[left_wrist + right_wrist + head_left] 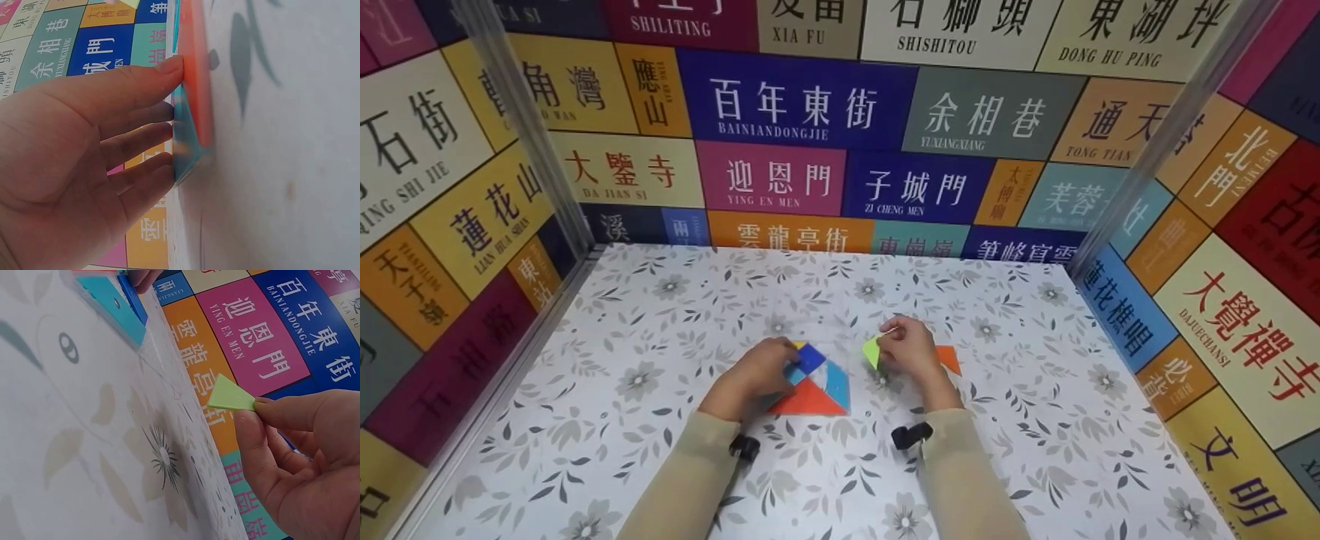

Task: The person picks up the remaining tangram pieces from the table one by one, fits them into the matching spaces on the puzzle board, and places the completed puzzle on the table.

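Observation:
A set of flat tangram pieces lies together on the table: a large orange-red triangle [810, 399], a light blue piece [836, 384] and a dark blue piece [809, 359], with a bit of yellow behind. My left hand [761, 365] rests at their left side. In the left wrist view its thumb and fairly straight fingertips touch the edges of the orange-red triangle [194, 95] and a light blue triangle [184, 143]. To the right, my right hand [911, 346] pinches a yellow-green tangram piece [229, 395] between thumb and index finger, held above the table.
Beyond my right wrist lies another orange piece [949, 358], partly hidden by that hand. A white flower-patterned cloth [660, 435] covers the table. Walls of coloured sign panels [802, 97] enclose the back and both sides.

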Available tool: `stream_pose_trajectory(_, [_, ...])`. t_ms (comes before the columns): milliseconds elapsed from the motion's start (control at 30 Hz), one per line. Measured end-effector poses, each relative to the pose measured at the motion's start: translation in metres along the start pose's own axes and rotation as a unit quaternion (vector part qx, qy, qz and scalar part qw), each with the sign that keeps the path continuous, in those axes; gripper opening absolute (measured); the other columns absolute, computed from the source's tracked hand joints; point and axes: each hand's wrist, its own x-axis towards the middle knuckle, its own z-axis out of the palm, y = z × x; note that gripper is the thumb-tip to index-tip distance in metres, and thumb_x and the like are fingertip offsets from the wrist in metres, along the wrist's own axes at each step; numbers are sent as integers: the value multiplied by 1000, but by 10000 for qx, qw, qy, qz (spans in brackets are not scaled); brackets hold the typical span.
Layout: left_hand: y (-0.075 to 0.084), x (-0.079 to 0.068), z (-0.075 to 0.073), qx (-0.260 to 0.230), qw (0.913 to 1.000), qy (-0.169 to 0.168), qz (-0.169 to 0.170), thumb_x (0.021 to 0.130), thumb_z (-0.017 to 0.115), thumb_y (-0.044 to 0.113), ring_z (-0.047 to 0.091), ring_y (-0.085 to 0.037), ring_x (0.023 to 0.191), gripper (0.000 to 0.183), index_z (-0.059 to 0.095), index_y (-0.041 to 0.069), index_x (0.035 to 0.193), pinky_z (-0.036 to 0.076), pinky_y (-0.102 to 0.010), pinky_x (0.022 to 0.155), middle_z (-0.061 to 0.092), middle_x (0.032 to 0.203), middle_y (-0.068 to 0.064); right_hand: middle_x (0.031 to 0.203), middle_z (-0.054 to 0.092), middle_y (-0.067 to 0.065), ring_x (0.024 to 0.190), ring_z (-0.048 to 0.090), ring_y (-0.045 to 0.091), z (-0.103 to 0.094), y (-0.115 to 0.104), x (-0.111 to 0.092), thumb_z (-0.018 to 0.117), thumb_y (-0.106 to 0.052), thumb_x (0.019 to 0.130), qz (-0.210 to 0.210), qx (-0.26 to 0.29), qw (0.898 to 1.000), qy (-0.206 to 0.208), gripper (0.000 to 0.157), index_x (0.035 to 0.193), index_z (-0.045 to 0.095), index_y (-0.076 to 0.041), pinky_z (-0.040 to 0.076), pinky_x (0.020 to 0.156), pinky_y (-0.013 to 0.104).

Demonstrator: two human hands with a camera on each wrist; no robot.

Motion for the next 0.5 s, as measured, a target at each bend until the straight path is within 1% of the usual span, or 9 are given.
stream_pose_trajectory(67, [0, 0, 0, 49, 10000, 35, 67, 79, 91, 11, 62, -30, 125, 48, 77, 5, 125, 49, -47, 113, 67, 137, -11, 85, 68, 6, 67, 68, 16, 1, 0, 0, 72, -2, 94, -2, 99, 9999, 19, 21, 114, 68, 5, 62, 66, 30])
stream_pose_trajectory(167, [0, 0, 1, 51, 10000, 18, 37, 79, 92, 11, 61, -30, 126, 49, 77, 5, 125, 49, -47, 114, 67, 137, -11, 84, 68, 6, 66, 68, 16, 3, 1, 1, 72, 0, 94, 8, 279, 9996, 32, 21, 113, 68, 6, 63, 66, 31])
stream_pose_trajectory(300, [2, 1, 2, -33, 9997, -73, -211, 81, 90, 11, 60, -27, 131, 51, 76, 8, 129, 48, -46, 116, 65, 141, -8, 85, 68, 5, 68, 68, 16, 7, 2, 1, 73, -1, 94, 95, 340, 9994, 19, 20, 112, 68, 4, 61, 65, 30])
stream_pose_trajectory(500, [3, 1, 1, -49, 9997, -60, -237, 81, 91, 12, 61, -27, 130, 51, 76, 8, 129, 49, -47, 116, 65, 141, -8, 89, 69, 7, 73, 69, 17, 12, -1, 2, 75, -4, 94, 246, 164, 9996, 19, 18, 111, 70, -2, 62, 67, 29])
